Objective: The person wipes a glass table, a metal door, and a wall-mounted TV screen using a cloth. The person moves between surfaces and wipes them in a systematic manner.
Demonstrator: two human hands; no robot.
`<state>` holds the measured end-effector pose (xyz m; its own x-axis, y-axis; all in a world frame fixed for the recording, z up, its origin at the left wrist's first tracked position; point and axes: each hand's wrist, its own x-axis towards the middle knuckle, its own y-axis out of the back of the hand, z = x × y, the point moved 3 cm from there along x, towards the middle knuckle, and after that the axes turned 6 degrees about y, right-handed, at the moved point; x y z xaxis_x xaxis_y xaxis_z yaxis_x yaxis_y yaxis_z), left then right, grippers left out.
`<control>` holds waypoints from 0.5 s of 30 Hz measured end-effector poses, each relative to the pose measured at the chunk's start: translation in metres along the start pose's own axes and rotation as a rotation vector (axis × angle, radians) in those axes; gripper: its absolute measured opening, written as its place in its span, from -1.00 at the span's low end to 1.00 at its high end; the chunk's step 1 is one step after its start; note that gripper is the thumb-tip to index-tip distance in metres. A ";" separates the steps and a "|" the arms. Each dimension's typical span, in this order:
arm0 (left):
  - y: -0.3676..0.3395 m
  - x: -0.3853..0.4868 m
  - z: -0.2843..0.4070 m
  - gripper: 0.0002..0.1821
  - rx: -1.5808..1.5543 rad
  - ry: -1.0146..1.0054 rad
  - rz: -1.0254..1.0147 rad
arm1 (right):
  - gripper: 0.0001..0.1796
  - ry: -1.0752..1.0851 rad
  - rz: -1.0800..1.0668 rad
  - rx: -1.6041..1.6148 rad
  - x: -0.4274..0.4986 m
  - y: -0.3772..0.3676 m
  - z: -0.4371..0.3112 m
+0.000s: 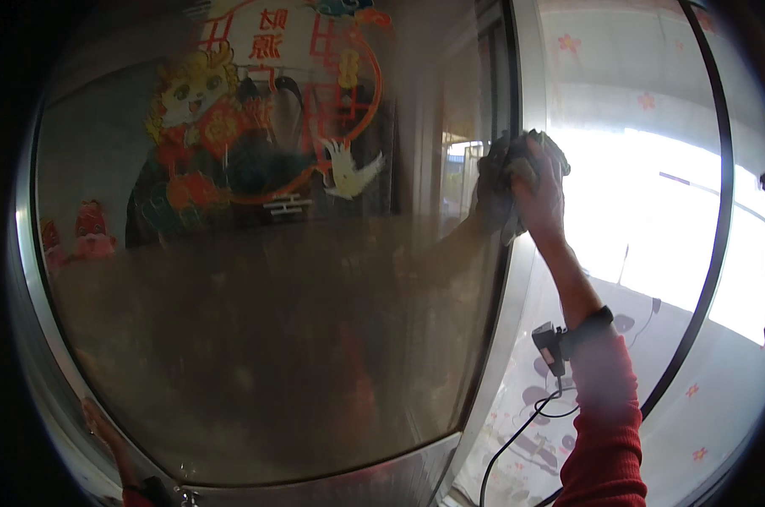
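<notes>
A crumpled grey-green cloth is in my right hand, pressed to the right side of a glass door panel where the pane meets its silver metal frame. The dark glass shows a reflection of this hand and cloth. At the lower left, my left hand touches the left metal frame; its fingers are small and dim, so their grip is unclear. On the glass, a colourful dragon decal with red patterns and mirrored writing fills the upper part.
A black device is strapped to my right wrist, its black cable hanging down. Right of the frame hangs a pale translucent curtain with flower prints and a dark curved strip. Small red figure decals sit at the left.
</notes>
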<state>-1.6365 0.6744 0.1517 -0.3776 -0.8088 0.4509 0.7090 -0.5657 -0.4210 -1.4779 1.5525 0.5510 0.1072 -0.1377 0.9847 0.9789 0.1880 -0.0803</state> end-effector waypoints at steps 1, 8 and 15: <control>-0.005 0.000 0.010 -0.34 -0.027 -0.009 0.000 | -0.33 -0.070 -0.052 0.009 -0.017 0.001 -0.003; -0.022 0.009 0.061 -0.29 0.129 -0.034 -0.062 | -0.19 -0.155 -0.169 -0.036 -0.149 0.020 -0.049; -0.018 0.004 0.061 -0.31 0.287 -0.108 -0.049 | -0.22 -0.145 -0.171 -0.075 -0.161 0.024 -0.042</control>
<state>-1.6142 0.6909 0.2095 -0.3605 -0.7513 0.5529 0.8366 -0.5226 -0.1647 -1.4645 1.5381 0.3843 -0.0819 -0.0188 0.9965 0.9914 0.1005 0.0833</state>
